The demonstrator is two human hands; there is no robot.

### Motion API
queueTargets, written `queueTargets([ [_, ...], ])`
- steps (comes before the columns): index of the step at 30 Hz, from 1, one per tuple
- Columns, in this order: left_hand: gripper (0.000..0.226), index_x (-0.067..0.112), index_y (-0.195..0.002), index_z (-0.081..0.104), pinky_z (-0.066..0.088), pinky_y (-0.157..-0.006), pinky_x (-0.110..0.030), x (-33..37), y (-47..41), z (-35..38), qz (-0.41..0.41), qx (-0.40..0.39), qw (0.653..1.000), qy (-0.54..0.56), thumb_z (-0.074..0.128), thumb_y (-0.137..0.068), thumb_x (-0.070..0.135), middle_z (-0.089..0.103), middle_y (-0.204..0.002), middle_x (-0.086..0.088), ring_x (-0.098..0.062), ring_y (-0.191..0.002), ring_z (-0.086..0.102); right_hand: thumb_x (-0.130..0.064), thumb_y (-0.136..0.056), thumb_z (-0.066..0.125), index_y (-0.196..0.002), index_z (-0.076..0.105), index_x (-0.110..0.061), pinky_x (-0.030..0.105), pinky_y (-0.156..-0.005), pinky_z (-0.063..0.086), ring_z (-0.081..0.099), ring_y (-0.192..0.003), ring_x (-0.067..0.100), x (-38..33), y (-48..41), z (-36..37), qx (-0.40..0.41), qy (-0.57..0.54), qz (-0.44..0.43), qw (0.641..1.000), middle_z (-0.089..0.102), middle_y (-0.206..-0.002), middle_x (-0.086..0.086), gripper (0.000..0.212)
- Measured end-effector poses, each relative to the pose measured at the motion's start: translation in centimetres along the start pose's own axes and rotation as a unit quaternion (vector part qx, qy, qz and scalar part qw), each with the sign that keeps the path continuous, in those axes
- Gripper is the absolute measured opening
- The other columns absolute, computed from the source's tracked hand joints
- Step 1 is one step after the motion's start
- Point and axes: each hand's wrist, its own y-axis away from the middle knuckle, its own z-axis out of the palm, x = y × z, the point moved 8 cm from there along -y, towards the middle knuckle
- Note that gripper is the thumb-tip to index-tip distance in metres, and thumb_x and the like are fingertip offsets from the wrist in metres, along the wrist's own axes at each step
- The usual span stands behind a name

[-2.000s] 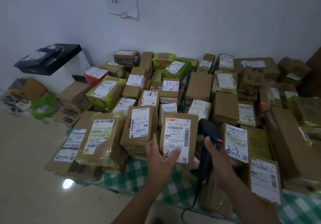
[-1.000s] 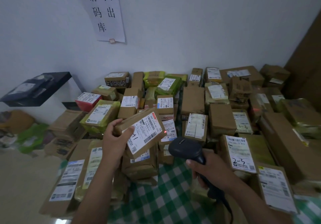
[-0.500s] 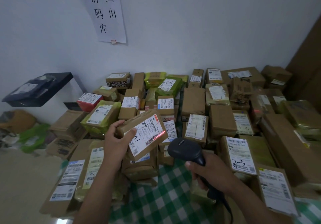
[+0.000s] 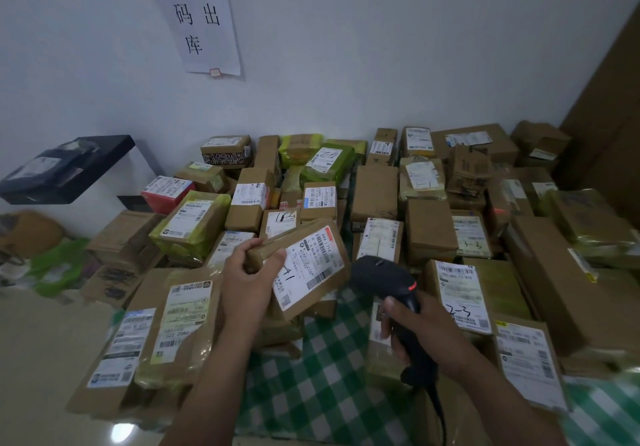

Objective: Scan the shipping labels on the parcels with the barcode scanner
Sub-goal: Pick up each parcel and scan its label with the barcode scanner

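Parcel (image 4: 291, 237) is being held tilted above the counter (image 4: 311, 376), in front of the pile, with its label (image 4: 311, 265) facing up. The left hand (image 4: 249, 272) is gripping its 9 o'clock end, thumb on top, clear of the barcode. The right hand (image 4: 426, 331) is grasping the handle of the scanner (image 4: 381, 276), which is sitting at 3 o'clock of the parcel. Judging by the one-hand hold, the box is behaving as light and stiff; take hold at the short end, never over the label.

A white paper sign with black handwritten characters (image 4: 199, 16) hangs on the pale wall (image 4: 381, 47), black shelf (image 4: 69, 172) at left, green-and-white checked tablecloth (image 4: 311, 376) below.
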Motion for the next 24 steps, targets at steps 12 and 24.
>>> queueTargets([
  [12, 0.056, 0.027, -0.128, 0.050, 0.058, -0.082, -0.037, -7.0, 9.1, 7.2, -0.111, 0.050, 0.992, -0.025, 0.073, -0.082, 0.049, 0.052, -0.126, -0.001, -0.018, -0.106, 0.059, -0.057, -0.074, 0.069, -0.085, 0.064, -0.004, 0.034, -0.049, 0.047, 0.052, -0.042, 0.024, 2.8, 0.1, -3.3, 0.042, -0.111, 0.025, 0.993, 0.068, -0.079, 0.025, 0.055],
  [24, 0.062, 0.024, -0.141, 0.039, 0.057, -0.088, -0.040, -7.4, 13.0, 7.8, -0.121, 0.132, 0.983, 0.047, 0.069, -0.088, 0.039, 0.044, -0.129, 0.000, -0.021, -0.116, 0.053, -0.059, -0.069, 0.070, -0.084, 0.068, -0.009, 0.036, -0.050, 0.049, 0.054, -0.048, 0.028, 4.1, 0.5, -4.5, 0.002, -0.085, 0.064, 0.994, 0.068, -0.082, 0.028, 0.053],
])
